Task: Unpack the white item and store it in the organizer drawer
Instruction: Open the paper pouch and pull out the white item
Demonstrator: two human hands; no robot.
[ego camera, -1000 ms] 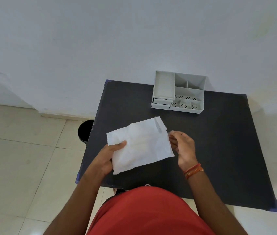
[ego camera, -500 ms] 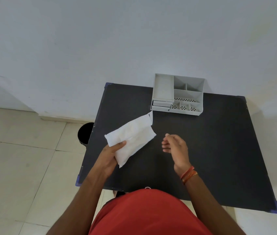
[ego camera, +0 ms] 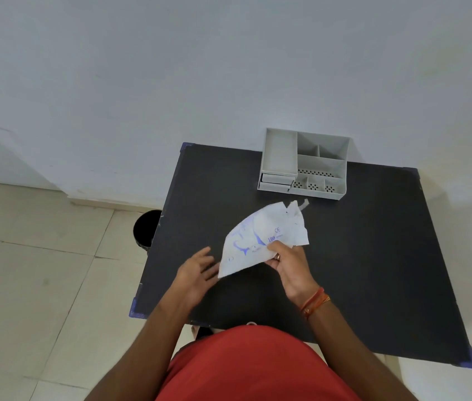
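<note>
Pinching white packet (ego camera: pixel 261 241) (blue print) in right hand (ego camera: pixel 289 266), left hand (ego camera: pixel 197 270) spread beside its lower corner

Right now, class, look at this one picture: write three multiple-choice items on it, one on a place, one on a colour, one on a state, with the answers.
1. Where does the grey organizer stand?
A. far edge of the table, by the wall
B. on the floor
C. at the near edge

2. What colour is the print on the white packet?
A. red
B. blue
C. green

3. Which of the hands grips the packet?
A. left
B. right
C. neither

Answers: 1 A, it stands against the wall. 2 B, the markings are blue. 3 B, the right hand pinches it; the left hand is open beside it.
</note>
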